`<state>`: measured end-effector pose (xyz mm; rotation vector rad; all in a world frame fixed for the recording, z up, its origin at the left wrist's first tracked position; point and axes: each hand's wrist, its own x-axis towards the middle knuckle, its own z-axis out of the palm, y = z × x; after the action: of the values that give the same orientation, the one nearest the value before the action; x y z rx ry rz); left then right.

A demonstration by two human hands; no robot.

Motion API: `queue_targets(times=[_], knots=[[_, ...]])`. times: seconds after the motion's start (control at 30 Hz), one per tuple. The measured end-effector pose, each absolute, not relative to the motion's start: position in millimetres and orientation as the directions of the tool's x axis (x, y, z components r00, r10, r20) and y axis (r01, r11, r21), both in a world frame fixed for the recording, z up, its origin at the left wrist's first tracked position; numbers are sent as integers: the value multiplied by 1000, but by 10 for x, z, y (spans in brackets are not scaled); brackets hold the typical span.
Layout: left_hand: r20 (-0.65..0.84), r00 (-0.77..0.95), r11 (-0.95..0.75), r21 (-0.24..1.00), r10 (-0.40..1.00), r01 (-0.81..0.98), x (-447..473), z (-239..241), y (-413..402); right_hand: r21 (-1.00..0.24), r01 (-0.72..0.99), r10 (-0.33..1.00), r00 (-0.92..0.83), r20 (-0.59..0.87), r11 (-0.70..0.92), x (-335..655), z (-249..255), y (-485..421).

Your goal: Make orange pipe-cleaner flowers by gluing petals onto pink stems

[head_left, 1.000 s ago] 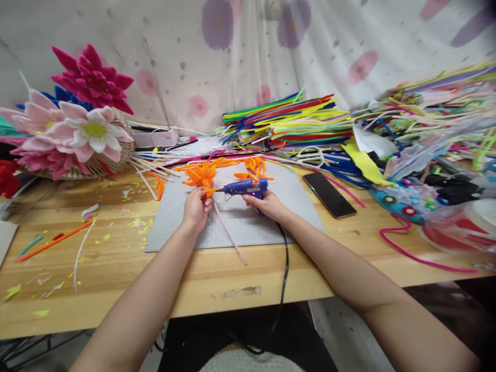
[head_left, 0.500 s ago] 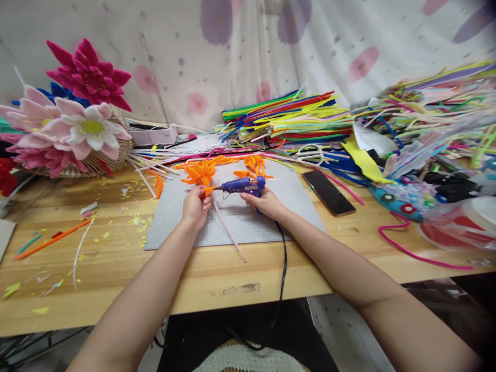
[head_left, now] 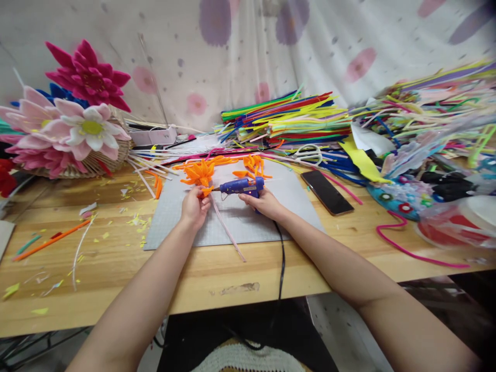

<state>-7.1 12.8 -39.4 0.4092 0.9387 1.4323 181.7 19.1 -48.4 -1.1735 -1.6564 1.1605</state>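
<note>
My left hand (head_left: 193, 208) is closed around the base of an orange pipe-cleaner flower (head_left: 202, 175), whose pale pink stem (head_left: 227, 229) trails toward me over the grey cutting mat (head_left: 170, 217). My right hand (head_left: 265, 202) grips a blue glue gun (head_left: 241, 187) with its nozzle pointing left, right at the flower's base. The gun's black cord (head_left: 281, 258) runs off the table's front edge. More orange petal pieces (head_left: 253, 165) lie on the mat behind the gun.
A black phone (head_left: 326, 192) lies right of the mat. Piles of coloured pipe cleaners (head_left: 287, 121) and scissors (head_left: 310, 154) fill the back and right. A basket of pink and white flowers (head_left: 73, 132) stands at the left. Scraps and an orange stick (head_left: 50, 240) litter the wooden table (head_left: 116, 268).
The glue gun's nozzle has moved a little left, up to the flower's base. Both hands have otherwise stayed in place.
</note>
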Motion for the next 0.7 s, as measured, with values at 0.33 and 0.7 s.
queue_targets(times=[0.33, 0.7], knots=[[-298, -76, 171, 718, 952, -674, -96, -394, 124, -945, 282, 970, -219, 104, 165, 1828, -499, 213], [-303, -81, 173, 721, 950, -671, -80, -382, 118, -937, 283, 957, -261, 129, 203, 1808, -476, 169]])
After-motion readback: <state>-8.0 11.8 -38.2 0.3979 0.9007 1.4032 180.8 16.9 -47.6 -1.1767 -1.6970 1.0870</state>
